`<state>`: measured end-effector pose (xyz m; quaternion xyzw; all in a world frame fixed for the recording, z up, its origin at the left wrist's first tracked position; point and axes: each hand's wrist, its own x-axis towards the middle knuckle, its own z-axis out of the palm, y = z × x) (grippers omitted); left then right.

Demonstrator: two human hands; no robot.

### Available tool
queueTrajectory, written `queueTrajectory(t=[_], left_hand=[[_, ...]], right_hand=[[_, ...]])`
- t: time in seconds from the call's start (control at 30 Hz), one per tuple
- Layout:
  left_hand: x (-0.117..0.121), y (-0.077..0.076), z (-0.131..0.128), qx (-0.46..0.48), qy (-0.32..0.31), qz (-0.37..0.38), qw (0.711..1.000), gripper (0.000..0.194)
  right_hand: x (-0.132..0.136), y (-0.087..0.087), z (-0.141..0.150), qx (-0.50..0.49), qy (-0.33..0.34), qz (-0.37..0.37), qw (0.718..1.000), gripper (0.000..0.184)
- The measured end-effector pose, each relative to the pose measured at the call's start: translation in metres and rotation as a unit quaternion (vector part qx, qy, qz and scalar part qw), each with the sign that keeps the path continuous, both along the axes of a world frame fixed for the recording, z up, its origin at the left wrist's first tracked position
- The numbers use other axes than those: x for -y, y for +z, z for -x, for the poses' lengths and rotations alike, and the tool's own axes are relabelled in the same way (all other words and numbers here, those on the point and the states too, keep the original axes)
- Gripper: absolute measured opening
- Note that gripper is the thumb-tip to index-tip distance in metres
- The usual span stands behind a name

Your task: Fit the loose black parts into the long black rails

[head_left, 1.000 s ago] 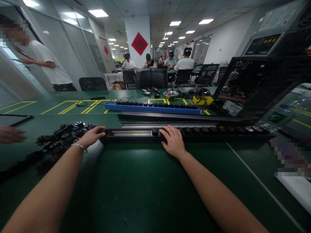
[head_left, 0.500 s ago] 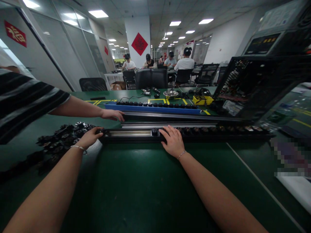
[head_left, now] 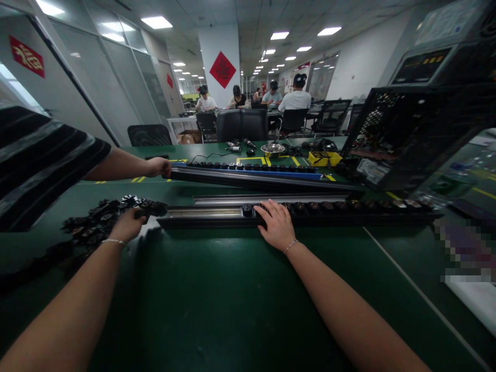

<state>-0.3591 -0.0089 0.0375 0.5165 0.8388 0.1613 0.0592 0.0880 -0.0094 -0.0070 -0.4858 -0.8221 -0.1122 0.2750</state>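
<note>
My left hand (head_left: 128, 225) is closed on a small black module (head_left: 153, 207), just off the left end of a long black rail. A heap of similar black modules (head_left: 91, 222) lies beside and behind this hand. The black rail (head_left: 205, 223) lies across the table, its left stretch showing a bare, shiny metal channel. From the middle to the right, a row of round-faced black modules (head_left: 313, 207) sits in it. My right hand (head_left: 277, 225) lies over the row near its left end, fingers slightly spread, touching a module and the rail.
A co-worker's hand (head_left: 159, 166) holds the left end of another black rail (head_left: 232, 178), slanting behind mine. Behind it are a blue rail (head_left: 302, 175), a metal bowl (head_left: 272, 149) and a yellow tray (head_left: 323, 159). An open computer case (head_left: 418, 134) stands at right.
My left hand has moved left, away from the rail's end to the heap. The co-worker's hand has shifted left and raised the end of the other rail. My right hand stays put.
</note>
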Motion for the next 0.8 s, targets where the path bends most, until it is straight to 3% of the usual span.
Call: queueTrajectory(t=[0.2,0.37,0.5,0.6,0.67,0.8], left_hand=[[0.017,0.000,0.017,-0.073,0.080,0.032,0.994,0.048],[0.028,0.002,0.022,-0.136,0.131,-0.003,0.982,0.049],[0.032,0.006,0.028,-0.088,0.221,0.022,0.971,0.054],[0.035,0.009,0.027,-0.054,0.241,0.037,0.968,0.057],[0.037,0.009,0.020,-0.040,0.241,-0.003,0.970,0.061],[0.035,0.007,-0.008,-0.034,0.214,-0.170,0.961,0.057]], right_hand=[[-0.001,-0.001,-0.001,-0.004,0.001,-0.002,1.000,0.053],[-0.001,-0.001,-0.001,-0.002,0.002,-0.003,1.000,0.053],[-0.001,-0.002,-0.001,-0.005,0.002,-0.006,1.000,0.053],[-0.001,-0.002,-0.001,-0.005,0.003,-0.007,1.000,0.052],[-0.001,-0.002,-0.001,-0.005,0.002,-0.005,1.000,0.053],[-0.001,-0.001,-0.001,-0.003,0.002,-0.004,1.000,0.053]])
